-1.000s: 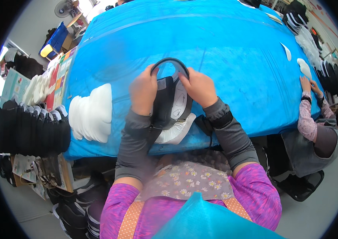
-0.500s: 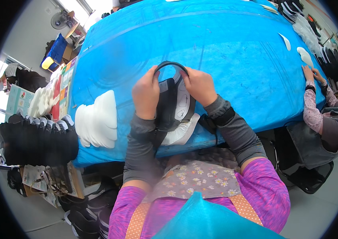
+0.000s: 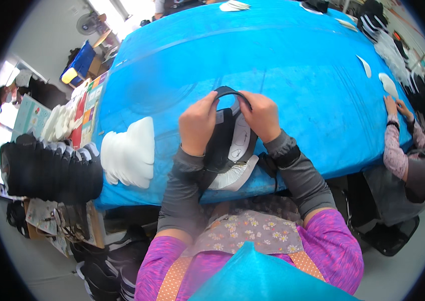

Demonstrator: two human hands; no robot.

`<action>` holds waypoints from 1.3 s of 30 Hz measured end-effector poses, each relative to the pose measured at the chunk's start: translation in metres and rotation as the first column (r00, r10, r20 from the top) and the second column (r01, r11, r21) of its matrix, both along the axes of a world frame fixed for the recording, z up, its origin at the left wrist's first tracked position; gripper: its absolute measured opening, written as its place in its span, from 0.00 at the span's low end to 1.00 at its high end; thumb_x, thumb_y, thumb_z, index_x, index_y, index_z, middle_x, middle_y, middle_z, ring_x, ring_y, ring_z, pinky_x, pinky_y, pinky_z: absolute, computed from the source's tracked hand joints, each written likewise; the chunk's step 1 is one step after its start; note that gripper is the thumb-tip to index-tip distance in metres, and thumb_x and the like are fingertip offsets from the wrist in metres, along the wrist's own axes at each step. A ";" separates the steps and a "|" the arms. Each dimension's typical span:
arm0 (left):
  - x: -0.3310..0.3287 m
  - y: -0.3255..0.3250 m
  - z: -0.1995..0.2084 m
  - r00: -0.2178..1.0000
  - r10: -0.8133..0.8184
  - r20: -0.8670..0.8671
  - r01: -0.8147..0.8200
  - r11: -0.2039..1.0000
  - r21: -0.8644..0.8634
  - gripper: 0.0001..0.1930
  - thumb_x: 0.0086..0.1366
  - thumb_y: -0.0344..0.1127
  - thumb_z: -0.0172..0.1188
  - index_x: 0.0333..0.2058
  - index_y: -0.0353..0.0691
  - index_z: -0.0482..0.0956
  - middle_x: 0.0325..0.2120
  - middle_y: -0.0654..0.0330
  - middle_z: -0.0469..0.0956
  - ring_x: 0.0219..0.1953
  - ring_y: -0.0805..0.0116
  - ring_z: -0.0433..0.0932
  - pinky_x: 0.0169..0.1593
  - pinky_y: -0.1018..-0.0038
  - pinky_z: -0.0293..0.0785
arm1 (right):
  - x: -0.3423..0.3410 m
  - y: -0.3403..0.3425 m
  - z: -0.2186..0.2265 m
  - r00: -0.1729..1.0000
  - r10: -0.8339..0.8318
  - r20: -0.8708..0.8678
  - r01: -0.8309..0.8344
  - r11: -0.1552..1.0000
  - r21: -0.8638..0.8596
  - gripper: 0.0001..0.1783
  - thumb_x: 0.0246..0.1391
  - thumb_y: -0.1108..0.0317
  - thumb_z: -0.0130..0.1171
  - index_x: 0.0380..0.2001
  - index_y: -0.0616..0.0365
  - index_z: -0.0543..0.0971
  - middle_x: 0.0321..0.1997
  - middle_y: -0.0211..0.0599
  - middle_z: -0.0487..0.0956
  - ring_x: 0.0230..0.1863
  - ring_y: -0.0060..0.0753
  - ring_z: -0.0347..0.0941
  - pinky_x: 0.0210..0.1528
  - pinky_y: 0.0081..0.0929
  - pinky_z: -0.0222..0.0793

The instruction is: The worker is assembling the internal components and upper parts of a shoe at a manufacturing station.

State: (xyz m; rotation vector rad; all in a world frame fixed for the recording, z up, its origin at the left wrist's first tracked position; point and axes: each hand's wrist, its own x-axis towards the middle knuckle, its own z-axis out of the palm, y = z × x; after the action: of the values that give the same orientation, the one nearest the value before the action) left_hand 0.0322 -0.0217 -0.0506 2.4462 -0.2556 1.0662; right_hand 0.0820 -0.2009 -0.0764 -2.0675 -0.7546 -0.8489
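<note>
I hold what looks like a black cap [image 3: 219, 141] above the near edge of the blue-covered table. My left hand [image 3: 196, 126] pinches one side of its arched black band, and my right hand [image 3: 261, 116] pinches the other side. Blue shows through the gap under the arch. Inside is a pale panel [image 3: 240, 139] with dark outlines. Below the cap, a white pleated, curved piece [image 3: 235, 175] lies near my forearms; whether it is joined to the cap I cannot tell. A small black thing [image 3: 266, 164] is beside my right wrist.
Left of me are stacked white curved pieces [image 3: 130, 153] and a row of nested black caps [image 3: 54, 168]. Another person's hands [image 3: 395, 106] rest at the right table edge beside white pieces [image 3: 388, 85]. More white pieces [image 3: 234, 6] lie at the far edge. Dark goods [image 3: 107, 268] sit low on the left.
The view has shifted a little, so more of the table's far side shows. Both hands keep their grip on the band and appear slightly farther right and lower in the picture.
</note>
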 end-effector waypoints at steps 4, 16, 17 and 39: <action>-0.010 0.004 0.001 0.995 -0.091 0.030 0.091 0.996 0.001 0.13 0.60 0.33 0.63 0.45 0.41 0.82 0.39 0.52 0.83 0.37 0.53 0.83 0.40 0.64 0.79 | -0.011 0.012 0.008 0.999 0.054 0.008 -0.054 0.998 0.041 0.14 0.53 0.71 0.63 0.45 0.58 0.81 0.40 0.46 0.82 0.38 0.48 0.79 0.41 0.39 0.75; -0.009 -0.004 0.000 0.993 -0.115 -0.001 0.115 0.990 -0.080 0.13 0.58 0.29 0.62 0.43 0.40 0.82 0.38 0.54 0.83 0.38 0.55 0.83 0.39 0.67 0.79 | -0.008 0.003 0.005 1.000 0.023 -0.020 -0.022 1.000 0.020 0.14 0.53 0.76 0.63 0.44 0.57 0.81 0.40 0.43 0.82 0.40 0.46 0.80 0.41 0.35 0.75; -0.008 -0.005 0.000 0.994 -0.106 0.016 0.107 0.991 -0.079 0.13 0.58 0.29 0.63 0.43 0.40 0.82 0.38 0.54 0.83 0.38 0.55 0.83 0.39 0.67 0.80 | -0.008 0.004 0.007 1.000 0.030 -0.003 -0.030 0.999 0.020 0.14 0.53 0.76 0.63 0.44 0.57 0.81 0.39 0.43 0.83 0.39 0.46 0.80 0.41 0.35 0.75; -0.009 -0.006 0.006 0.990 -0.137 0.032 0.138 0.989 -0.044 0.16 0.56 0.29 0.64 0.45 0.40 0.81 0.39 0.54 0.83 0.37 0.55 0.83 0.37 0.66 0.79 | -0.007 0.004 0.004 0.996 0.079 -0.037 -0.077 0.996 0.053 0.16 0.52 0.77 0.62 0.45 0.58 0.81 0.41 0.44 0.82 0.41 0.45 0.79 0.42 0.36 0.74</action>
State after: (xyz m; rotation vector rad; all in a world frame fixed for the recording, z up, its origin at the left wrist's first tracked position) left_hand 0.0228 -0.0282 -0.0444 2.3362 -0.3986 1.0370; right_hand 0.0746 -0.1969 -0.0725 -1.9898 -0.7792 -0.7740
